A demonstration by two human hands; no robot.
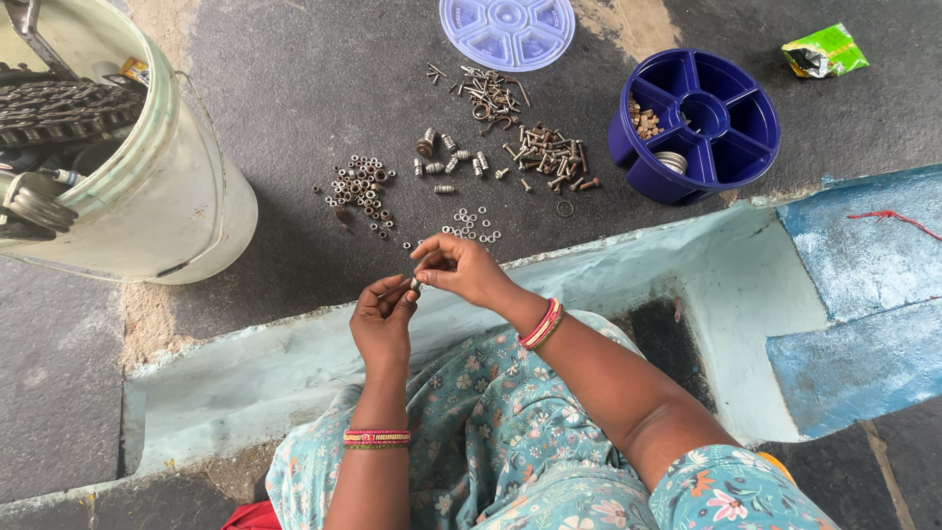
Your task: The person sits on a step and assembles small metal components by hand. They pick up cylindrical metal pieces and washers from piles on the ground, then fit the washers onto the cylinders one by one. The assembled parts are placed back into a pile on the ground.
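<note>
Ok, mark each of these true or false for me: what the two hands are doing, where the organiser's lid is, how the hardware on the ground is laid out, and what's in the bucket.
1. Both hands, left hand and right hand, pinch one small metal part between them. True.
2. The clear round lid sits on the blue organiser tray. False: it lies apart on the ground, and the tray is open.
3. The nuts and screws lie in separate small piles. True.
4. The white bucket is empty. False: a chain and other metal parts show inside.
</note>
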